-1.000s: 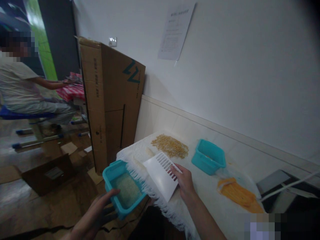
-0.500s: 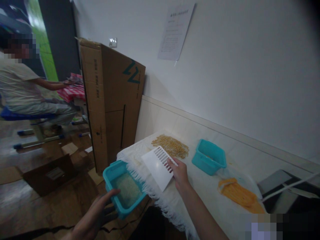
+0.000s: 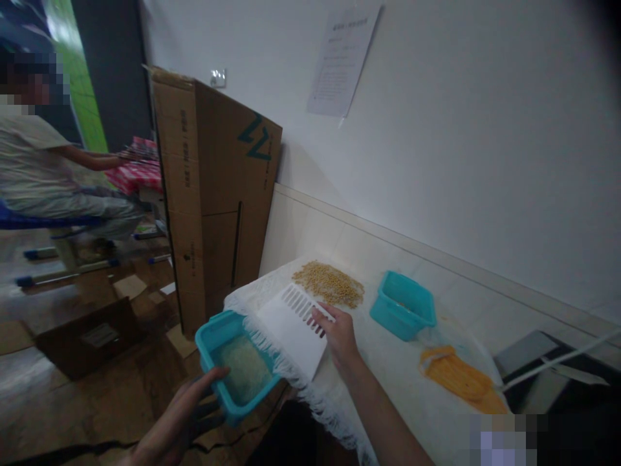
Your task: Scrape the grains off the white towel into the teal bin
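Observation:
My left hand [image 3: 194, 404] grips the near left rim of a teal plastic bin [image 3: 257, 402], thumb over the edge and fingers beneath. Pale, rice-like grains [image 3: 245, 370] cover its bottom. The bin hangs at the table's fringed edge. My right hand [image 3: 337, 330] pinches a white slotted plastic sheet [image 3: 291, 330] by its right side, over the white tablecloth. Just behind the sheet lies a spread of yellow, soybean-like beans [image 3: 327, 283] on the cloth. A second teal bin [image 3: 403, 314] stands to the right with a little something at its bottom.
An orange cloth strip [image 3: 458, 378] lies on the right of the table [image 3: 383, 382]. A tall cardboard box [image 3: 218, 213] leans at the wall behind. Another person [image 3: 39, 162] sits far left, and cardboard pieces [image 3: 90, 336] lie on the floor. A paper notice [image 3: 344, 65] hangs on the wall.
The slotted sheet and my right hand have shifted slightly left, the sheet now lying flatter near the fringe. My left hand keeps its hold on the bin. The view has moved a little.

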### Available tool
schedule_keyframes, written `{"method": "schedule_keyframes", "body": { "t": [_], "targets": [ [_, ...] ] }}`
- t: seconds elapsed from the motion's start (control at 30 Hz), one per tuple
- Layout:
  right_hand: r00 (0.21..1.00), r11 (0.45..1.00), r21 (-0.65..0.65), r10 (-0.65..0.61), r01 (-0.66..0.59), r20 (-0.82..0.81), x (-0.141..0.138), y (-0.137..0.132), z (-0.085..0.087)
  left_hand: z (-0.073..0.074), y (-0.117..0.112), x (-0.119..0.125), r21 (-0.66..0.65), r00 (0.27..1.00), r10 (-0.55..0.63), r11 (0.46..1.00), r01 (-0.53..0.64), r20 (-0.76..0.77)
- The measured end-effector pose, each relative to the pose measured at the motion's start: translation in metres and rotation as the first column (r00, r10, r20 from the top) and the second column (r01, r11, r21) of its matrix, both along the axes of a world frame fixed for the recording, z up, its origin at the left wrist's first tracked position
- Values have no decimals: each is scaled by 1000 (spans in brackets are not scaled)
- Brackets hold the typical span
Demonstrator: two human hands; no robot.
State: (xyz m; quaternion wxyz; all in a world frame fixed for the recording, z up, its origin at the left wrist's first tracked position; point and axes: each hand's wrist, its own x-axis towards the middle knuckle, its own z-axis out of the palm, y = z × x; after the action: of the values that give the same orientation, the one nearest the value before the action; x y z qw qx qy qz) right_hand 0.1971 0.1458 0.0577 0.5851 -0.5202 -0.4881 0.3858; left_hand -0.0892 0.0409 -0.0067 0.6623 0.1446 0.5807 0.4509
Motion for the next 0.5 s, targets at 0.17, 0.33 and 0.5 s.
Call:
{"method": "schedule_keyframes", "body": {
  "t": [0.17,0.33,0.5],
  "targets": [
    [993,993,-4,-117,117,-32,-13,39,1,0,-1,-1,24,1000,17,1000,-17,1],
    [998,998,-40,-54,54,-10,-21,52,0,-2,3,-3,6,1000,-1,1000,1,-4],
    [997,995,-61,76,-76,-4,-30,34,0,-3,4,-5,3,1000,29,1000,-29,-8]
  ]
}}
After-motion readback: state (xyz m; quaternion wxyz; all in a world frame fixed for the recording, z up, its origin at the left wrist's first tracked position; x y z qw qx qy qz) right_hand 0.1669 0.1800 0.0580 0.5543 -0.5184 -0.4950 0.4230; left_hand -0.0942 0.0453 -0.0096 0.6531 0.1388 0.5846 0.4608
